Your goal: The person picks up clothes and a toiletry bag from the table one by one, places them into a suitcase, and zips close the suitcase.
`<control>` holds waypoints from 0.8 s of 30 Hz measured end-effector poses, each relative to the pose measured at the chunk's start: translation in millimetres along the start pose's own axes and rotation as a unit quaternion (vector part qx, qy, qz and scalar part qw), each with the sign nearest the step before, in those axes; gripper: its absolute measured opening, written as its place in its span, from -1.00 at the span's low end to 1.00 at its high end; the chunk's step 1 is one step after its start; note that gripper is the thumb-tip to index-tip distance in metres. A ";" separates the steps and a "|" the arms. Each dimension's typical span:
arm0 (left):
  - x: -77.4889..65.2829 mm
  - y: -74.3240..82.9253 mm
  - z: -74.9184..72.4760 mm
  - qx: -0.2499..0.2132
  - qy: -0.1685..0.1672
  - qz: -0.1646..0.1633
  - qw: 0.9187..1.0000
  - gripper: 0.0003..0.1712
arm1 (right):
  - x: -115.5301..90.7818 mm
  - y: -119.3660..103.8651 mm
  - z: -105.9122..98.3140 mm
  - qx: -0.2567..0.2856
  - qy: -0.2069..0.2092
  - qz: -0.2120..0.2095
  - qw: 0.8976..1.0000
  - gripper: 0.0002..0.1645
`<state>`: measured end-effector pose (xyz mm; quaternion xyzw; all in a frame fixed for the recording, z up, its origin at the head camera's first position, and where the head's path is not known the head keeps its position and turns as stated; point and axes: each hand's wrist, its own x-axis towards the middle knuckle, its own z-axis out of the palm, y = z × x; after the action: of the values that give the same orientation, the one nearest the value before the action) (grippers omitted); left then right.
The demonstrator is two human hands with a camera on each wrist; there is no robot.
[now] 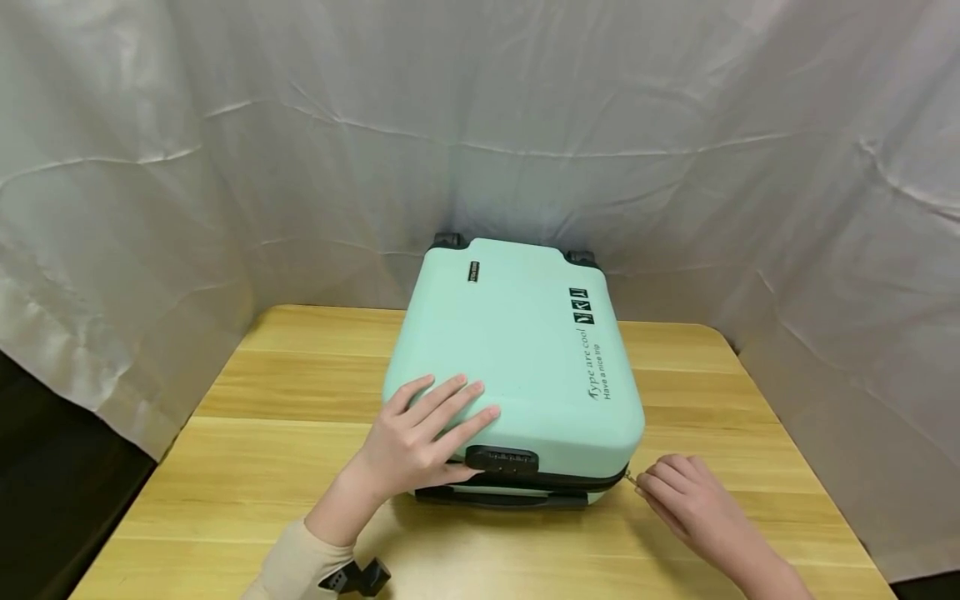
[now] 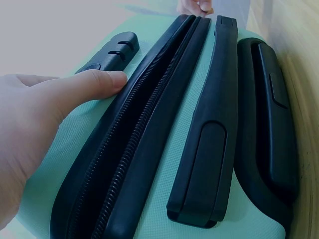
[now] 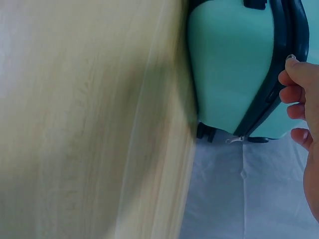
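Observation:
A mint-green hard-shell suitcase (image 1: 517, 350) lies flat on a wooden table. My left hand (image 1: 416, 437) rests on its lid near the front-left corner, fingers spread. In the left wrist view, the thumb presses the lid's edge beside the black combination lock (image 2: 112, 52). Along that side the zipper (image 2: 130, 154) is parted, with a dark gap between its rows of teeth. At the front-right corner my right hand (image 1: 693, 504) pinches a small metal zipper pull (image 1: 631, 478). Its fingers are curled, and they partly hide the pull in the right wrist view.
Another metal zipper pull (image 3: 234, 140) hangs at the suitcase's far end. A black carry handle (image 2: 204, 149) lies along the near side. Black wheels (image 1: 448, 240) face the grey curtain (image 1: 480, 150) behind the wooden table (image 1: 300, 367).

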<state>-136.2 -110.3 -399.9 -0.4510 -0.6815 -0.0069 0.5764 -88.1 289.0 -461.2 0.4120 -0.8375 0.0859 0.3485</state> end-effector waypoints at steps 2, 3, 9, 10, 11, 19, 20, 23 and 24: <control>-0.4 0.2 0.1 0.001 0.000 -0.001 1.000 -0.10 | 1.1 -2.4 0.7 0.005 0.007 -0.008 1.000 -0.53; -0.5 0.3 0.2 0.001 -0.001 -0.001 1.000 -0.11 | 1.9 -3.7 1.0 0.007 0.010 -0.013 1.000 -0.53; -0.7 -0.1 0.1 0.003 -0.004 -0.003 1.000 -0.12 | 8.5 -12.7 3.5 0.019 0.014 -0.041 0.999 -0.57; -0.7 -0.2 -0.1 0.003 -0.005 -0.003 1.000 -0.12 | 10.0 -13.9 4.3 0.019 0.018 -0.048 0.999 -0.57; -0.7 -0.3 -0.4 0.003 -0.005 -0.003 1.000 -0.12 | 11.6 -15.2 5.0 0.020 0.021 -0.054 0.998 -0.57; -0.4 -0.6 -1.0 0.004 -0.007 -0.002 1.000 -0.13 | 26.2 -27.9 14.4 0.040 0.045 -0.109 0.992 -0.59; -0.5 -0.7 -1.0 0.004 -0.007 -0.002 1.000 -0.13 | 27.5 -29.7 15.0 0.039 0.049 -0.109 0.992 -0.58; -0.5 -0.4 0.1 0.003 -0.006 -0.002 1.000 -0.13 | 30.5 -34.1 15.6 0.034 0.060 -0.109 0.992 -0.59; -0.5 -0.2 0.5 0.003 -0.006 -0.002 1.000 -0.13 | 31.3 -35.2 15.4 0.031 0.061 -0.108 0.992 -0.60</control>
<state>-136.8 -110.4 -400.3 -0.4478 -0.6859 -0.0036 0.5736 -82.7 240.0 -457.2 0.5046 -0.7624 0.0988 0.3929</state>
